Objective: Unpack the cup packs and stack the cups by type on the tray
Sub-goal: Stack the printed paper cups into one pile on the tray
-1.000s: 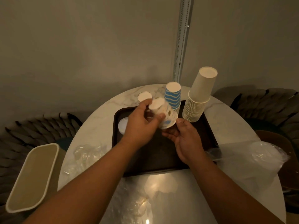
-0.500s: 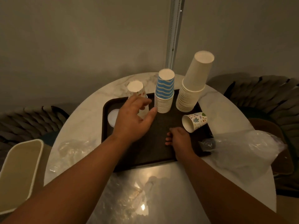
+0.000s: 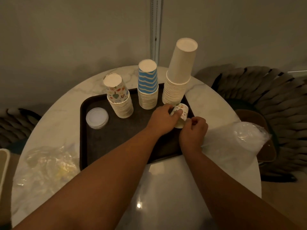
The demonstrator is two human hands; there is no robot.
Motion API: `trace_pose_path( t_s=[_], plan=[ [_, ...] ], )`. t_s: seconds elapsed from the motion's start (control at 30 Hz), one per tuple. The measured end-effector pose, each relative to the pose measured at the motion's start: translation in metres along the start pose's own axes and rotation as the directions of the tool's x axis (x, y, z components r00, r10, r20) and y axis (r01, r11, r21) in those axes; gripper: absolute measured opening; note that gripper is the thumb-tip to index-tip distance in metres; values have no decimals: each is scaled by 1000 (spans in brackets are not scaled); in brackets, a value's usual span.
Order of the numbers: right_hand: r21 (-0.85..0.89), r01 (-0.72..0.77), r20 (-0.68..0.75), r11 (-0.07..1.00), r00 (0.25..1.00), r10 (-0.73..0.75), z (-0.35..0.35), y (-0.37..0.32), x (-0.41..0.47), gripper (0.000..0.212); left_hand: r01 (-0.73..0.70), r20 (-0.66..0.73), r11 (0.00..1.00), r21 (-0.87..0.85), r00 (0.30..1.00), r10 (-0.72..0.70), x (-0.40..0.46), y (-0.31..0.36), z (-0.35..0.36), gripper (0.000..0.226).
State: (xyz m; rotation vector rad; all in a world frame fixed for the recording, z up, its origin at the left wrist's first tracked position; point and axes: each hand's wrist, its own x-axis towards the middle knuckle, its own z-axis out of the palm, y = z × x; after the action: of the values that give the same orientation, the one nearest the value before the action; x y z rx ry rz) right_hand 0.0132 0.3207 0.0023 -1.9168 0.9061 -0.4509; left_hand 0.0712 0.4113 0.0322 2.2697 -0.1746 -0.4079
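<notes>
One loose patterned cup (image 3: 181,113) gripped by left hand (image 3: 162,120) | right hand (image 3: 193,130) curled, contents unclear | risk: elbowing tall plain stack (image 3: 178,83) over

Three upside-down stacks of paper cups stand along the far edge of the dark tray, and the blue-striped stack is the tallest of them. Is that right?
Not quite. In the head view the tallest is the plain cream paper cup stack at the right. The blue-striped paper cup stack stands in the middle, and the patterned paper cup stack at the left is the shortest. All three do stand upside down along the far edge of the dark rectangular tray.
</notes>
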Motion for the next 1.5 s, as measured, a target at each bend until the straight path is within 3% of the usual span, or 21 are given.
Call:
trace_pose_path(
  t_s=[0.13,0.23,0.33,0.4,0.57,0.73,0.83,0.97,1.17,1.4,1.5],
  plan=[
    [112,-252,182,961,956,230,3,0,6,15,178,34,976,-126,984,-175,18,5,14,39],
    [229,-288,210,930,947,242,1,1,4,9,251,82,928,-274,968,-238,19,-1,13,33],
    [357,-240,270,903,952,146,-7,-3,-1,15,256,199,901,-349,960,-196,5,-4,-6,64],
    [456,-208,343,865,938,45,-8,-9,-6,16,209,192,923,-322,969,-153,-10,-3,-27,79],
    [532,-22,390,846,894,-222,4,-38,-20,18,-31,-127,983,-180,992,8,-44,19,-93,62],
    [398,200,399,895,841,-365,27,-56,-36,17,-239,-470,962,-130,869,153,-62,34,-164,61],
    [78,407,503,910,772,-388,43,-48,-40,39,-232,-591,972,-38,789,165,-57,18,-185,66],
    [-305,657,699,690,647,-306,48,-32,-47,63,-126,-545,992,-18,833,96,-40,-19,-182,72],
    [-445,765,800,466,573,-176,50,-15,-53,85,-17,-426,999,-45,904,-4,-24,-52,-155,90],
    [-456,769,814,448,564,-139,53,-17,-53,88,-4,-406,999,-33,914,-9,-15,-61,-150,94],
    [-442,744,813,501,569,-127,50,-21,-56,86,3,-413,1000,-28,910,-15,-22,-63,-153,102]
  ],
)
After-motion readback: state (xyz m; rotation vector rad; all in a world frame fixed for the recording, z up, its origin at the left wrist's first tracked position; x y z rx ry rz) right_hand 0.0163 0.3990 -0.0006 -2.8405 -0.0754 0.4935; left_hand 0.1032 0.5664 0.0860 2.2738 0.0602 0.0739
